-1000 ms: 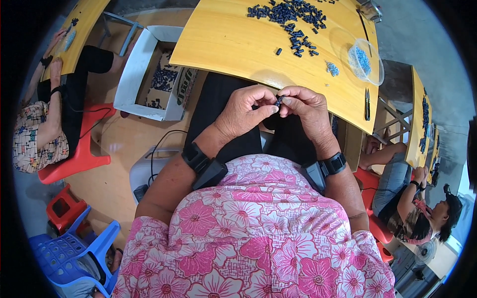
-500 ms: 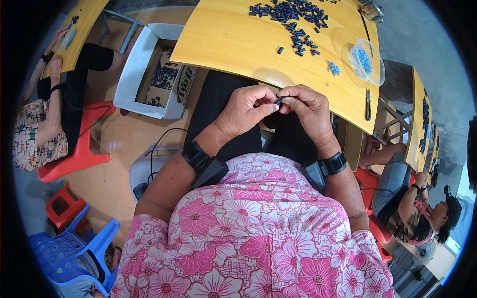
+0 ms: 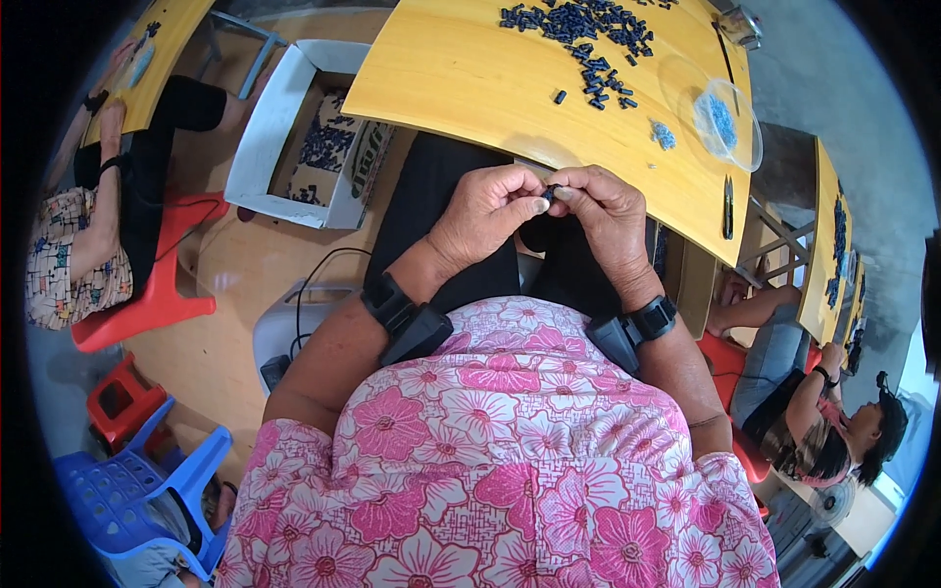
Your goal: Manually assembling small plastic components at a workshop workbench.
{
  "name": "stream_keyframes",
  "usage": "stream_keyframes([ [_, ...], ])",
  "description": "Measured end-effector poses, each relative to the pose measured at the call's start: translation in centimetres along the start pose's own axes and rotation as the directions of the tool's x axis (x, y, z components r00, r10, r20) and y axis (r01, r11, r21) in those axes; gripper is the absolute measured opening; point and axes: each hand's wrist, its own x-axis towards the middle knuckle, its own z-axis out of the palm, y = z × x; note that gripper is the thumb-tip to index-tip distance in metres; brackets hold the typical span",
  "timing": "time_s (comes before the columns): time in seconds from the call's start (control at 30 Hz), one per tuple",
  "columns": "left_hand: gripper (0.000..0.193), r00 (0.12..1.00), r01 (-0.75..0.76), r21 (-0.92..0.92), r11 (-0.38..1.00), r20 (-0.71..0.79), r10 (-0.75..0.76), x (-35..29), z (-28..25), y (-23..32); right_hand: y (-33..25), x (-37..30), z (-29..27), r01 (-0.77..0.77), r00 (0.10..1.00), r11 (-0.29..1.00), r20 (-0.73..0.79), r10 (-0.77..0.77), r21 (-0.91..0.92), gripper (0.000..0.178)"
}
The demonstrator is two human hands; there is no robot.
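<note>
Just off the table's front edge, my left hand [image 3: 490,211] and my right hand [image 3: 603,208] meet with thumbs and forefingers pinched. Between them is a small dark cylindrical piece [image 3: 550,193], mostly covered by the fingertips; both hands grip it. Many similar dark cylindrical pieces [image 3: 578,29] lie heaped on the yellow wooden table [image 3: 451,73], a few strayed toward me. Right of the heap are a small pile of light-blue bits [image 3: 664,135] and a clear plastic tub [image 3: 755,147] holding more of them. Tweezers [image 3: 728,208] rest near the table's right edge.
An open white carton [image 3: 257,157] with dark pieces inside stands on the floor at left. A metal can [image 3: 740,27] sits at the far right of the table. Red stools [image 3: 162,284], a blue chair [image 3: 132,490] and other people at tables flank me.
The view has shifted slightly, so the table sits a little farther right. My hands stay pinched together on the small dark piece, with only slight finger movement.
</note>
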Motion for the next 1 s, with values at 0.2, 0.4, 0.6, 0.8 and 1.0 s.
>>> stream_keyframes([
  [0.2, 0.005, 1.0, 0.018, -0.008, 1.0, -0.017, -0.018, -0.1, 0.0, -0.1, 0.5, -0.3, 0.5, 0.025, 0.999, 0.999, -0.026, -0.026, -0.036, 0.016],
  [0.4, 0.006, 0.999, 0.038, 0.027, 0.999, -0.017, -0.038, -0.1, -0.2, 0.1, 0.4, -0.5, 0.6, 0.065, 0.997, 0.994, -0.023, -0.067, -0.09, 0.021],
  [0.6, 0.005, 0.998, -0.011, 0.011, 1.0, -0.061, 0.012, 0.2, 0.0, -0.6, 0.1, -0.2, 0.3, -0.034, 0.999, 0.987, 0.003, 0.034, 0.157, 0.018],
  [0.8, 0.003, 0.999, -0.009, -0.038, 0.999, -0.031, 0.008, 0.2, 0.1, -0.2, 0.4, 0.3, 0.0, -0.27, 0.963, 0.911, 0.061, 0.264, 0.311, 0.016],
  [1.0, 0.005, 0.998, -0.059, 0.02, 0.998, -0.034, 0.06, 0.1, 0.1, 0.2, 0.0, 0.4, -0.3, -0.379, 0.924, 0.779, 0.159, 0.348, 0.499, 0.014],
])
